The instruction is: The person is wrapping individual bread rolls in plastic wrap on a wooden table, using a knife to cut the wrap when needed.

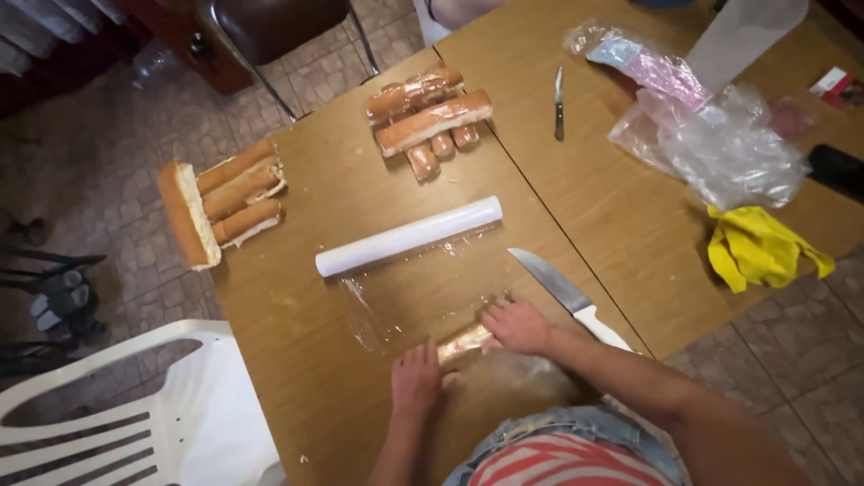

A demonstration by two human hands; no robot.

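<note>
Both hands press down on a long sandwich roll (463, 343) that lies near the front edge of the wood-grain desk (621, 207), on a sheet of clear cling film (418, 288) pulled out from a white cylindrical film roll (408, 237). The left hand (415, 378) lies flat with fingers closed over the roll's near end, and the right hand (517, 326) cups its far end, fingers curled on the film-covered crust. The film is thin, glossy and wrinkled at its edges. Just beside the right hand lies a large knife (567, 295) with a broad steel blade and a white handle. Farther back, four unwrapped split loaves (220, 202) with pale crumb and brown crust sit at the left edge, and a stack of shiny wrapped rolls (430, 119) rests near the middle. A small knife (559, 103), crumpled clear plastic bags (720, 144) and a soft yellow cloth (756, 247) lie to the right.
</note>
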